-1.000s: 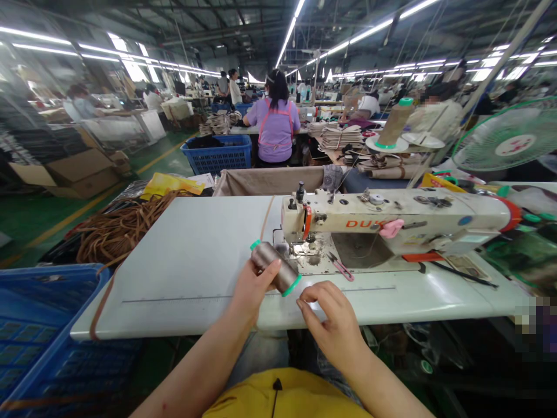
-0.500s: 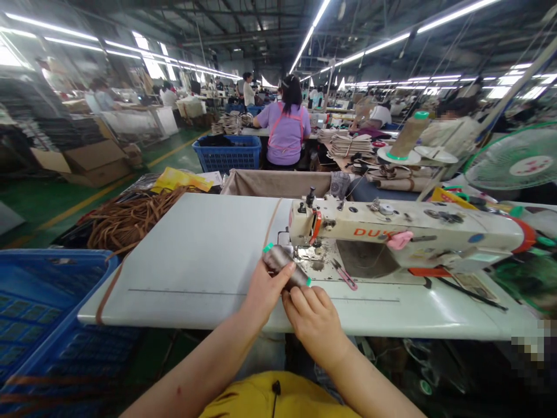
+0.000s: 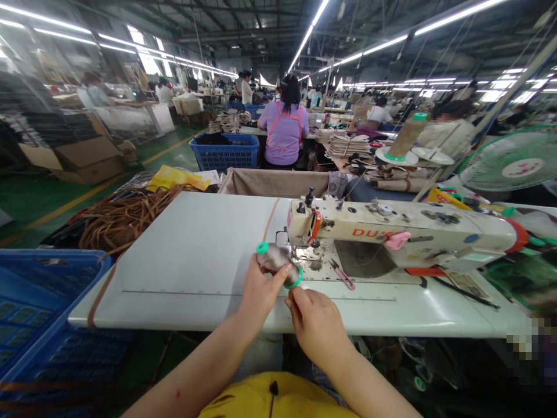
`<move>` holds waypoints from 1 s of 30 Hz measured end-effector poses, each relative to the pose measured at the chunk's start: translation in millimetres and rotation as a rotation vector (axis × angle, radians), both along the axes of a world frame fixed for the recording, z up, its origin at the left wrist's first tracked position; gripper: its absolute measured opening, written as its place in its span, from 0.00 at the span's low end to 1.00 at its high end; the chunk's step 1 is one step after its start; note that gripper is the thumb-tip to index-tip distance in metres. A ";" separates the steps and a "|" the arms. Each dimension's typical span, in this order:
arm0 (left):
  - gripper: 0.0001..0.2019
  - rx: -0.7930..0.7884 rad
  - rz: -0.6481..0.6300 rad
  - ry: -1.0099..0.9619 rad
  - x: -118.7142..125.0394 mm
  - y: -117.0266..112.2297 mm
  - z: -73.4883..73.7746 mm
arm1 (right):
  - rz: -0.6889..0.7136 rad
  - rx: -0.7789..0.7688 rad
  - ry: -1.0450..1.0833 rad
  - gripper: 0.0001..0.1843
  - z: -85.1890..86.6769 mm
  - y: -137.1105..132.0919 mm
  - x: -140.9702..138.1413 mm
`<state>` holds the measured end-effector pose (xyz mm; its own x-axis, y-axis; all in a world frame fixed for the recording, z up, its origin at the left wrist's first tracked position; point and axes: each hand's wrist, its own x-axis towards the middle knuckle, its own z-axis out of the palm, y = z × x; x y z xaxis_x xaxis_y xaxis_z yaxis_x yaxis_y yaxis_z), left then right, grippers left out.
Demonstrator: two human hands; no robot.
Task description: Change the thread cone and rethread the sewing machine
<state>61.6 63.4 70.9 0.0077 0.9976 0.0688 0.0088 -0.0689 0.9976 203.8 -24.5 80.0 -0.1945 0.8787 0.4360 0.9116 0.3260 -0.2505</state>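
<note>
A spool of grey-brown thread (image 3: 275, 259) with green ends lies tilted in my left hand (image 3: 261, 290), whose fingers and thumb wrap round it. Just below the spool's near green rim is my right hand (image 3: 317, 316), its fingers curled together in a pinch. What those fingertips hold, if anything, is too small to make out. Beyond the spool stands a white sewing machine (image 3: 404, 232) with an orange trim, its needle area just to the right of the spool. Pink-handled thread snips (image 3: 343, 276) rest on the machine bed.
A blue basket (image 3: 82, 342) stands at the table's left end, near a heap of brown straps (image 3: 126, 217). A fabric-lined bin (image 3: 274, 183) sits behind the white table (image 3: 174, 249). To the right are a green fan (image 3: 513, 165) and a thread cone (image 3: 407, 136). A co-worker (image 3: 284, 128) sits ahead.
The spool has turned in my left hand, so its near green end shows more, and it has shifted slightly left. My right hand has drawn a little down and away from it.
</note>
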 end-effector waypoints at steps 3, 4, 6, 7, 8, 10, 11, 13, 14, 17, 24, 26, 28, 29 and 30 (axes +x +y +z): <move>0.27 -0.012 -0.093 0.094 -3.6 2.6 2.7 | -0.022 -0.141 0.104 0.07 8.3 3.5 7.3; 0.27 -0.045 -0.140 0.099 -4.1 2.7 3.4 | -0.017 -0.192 0.154 0.07 12.0 5.0 10.7; 0.29 -0.126 -0.224 0.054 -3.8 1.2 4.3 | 0.017 -0.283 0.260 0.08 19.6 7.9 17.5; 0.31 -0.175 -0.258 0.012 -2.9 -0.7 4.7 | 0.039 -0.306 0.311 0.08 23.0 9.0 20.4; 0.33 -0.229 -0.291 -0.048 -1.6 -3.2 5.3 | 0.063 -0.310 0.357 0.08 25.8 9.9 22.8; 0.35 -0.354 -0.374 -0.202 1.6 -9.5 7.5 | 0.086 -0.266 0.427 0.07 29.8 10.6 25.9; 0.35 -0.423 -0.418 -0.284 3.1 -12.6 9.1 | 0.084 -0.229 0.449 0.07 30.9 10.6 26.9; 0.33 -0.571 -0.489 -0.431 5.2 -17.5 12.2 | 0.054 -0.159 0.466 0.07 31.8 10.3 28.8; 0.32 -0.635 -0.508 -0.483 5.5 -18.9 13.6 | 0.037 -0.133 0.468 0.07 31.8 10.0 30.1; 0.28 -0.743 -0.541 -0.549 2.7 -19.4 16.8 | 0.013 -0.097 0.464 0.07 31.4 9.8 36.0; 0.39 -0.594 -0.723 -0.460 -5.6 -18.4 22.9 | 0.094 -0.099 0.865 0.17 37.5 10.0 55.9; 0.44 -0.487 -0.701 -0.351 -3.2 -19.2 19.4 | 0.157 -0.174 1.063 0.20 41.7 7.1 58.1; 0.48 -0.346 -0.652 -0.198 0.1 -19.5 14.3 | 0.210 -0.281 1.263 0.22 45.0 3.3 58.3; 0.49 -0.268 -0.626 -0.103 1.5 -19.4 12.3 | 0.228 -0.343 1.336 0.22 45.9 1.7 58.1; 0.49 -0.190 -0.598 -0.003 2.5 -19.2 11.0 | 0.232 -0.396 1.378 0.22 45.9 0.6 58.1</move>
<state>64.2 44.2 82.0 0.5681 0.8158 -0.1083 0.0208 0.1174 0.9929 261.8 -23.8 125.9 0.0179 0.9912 0.1314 -0.1853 0.1324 -0.9737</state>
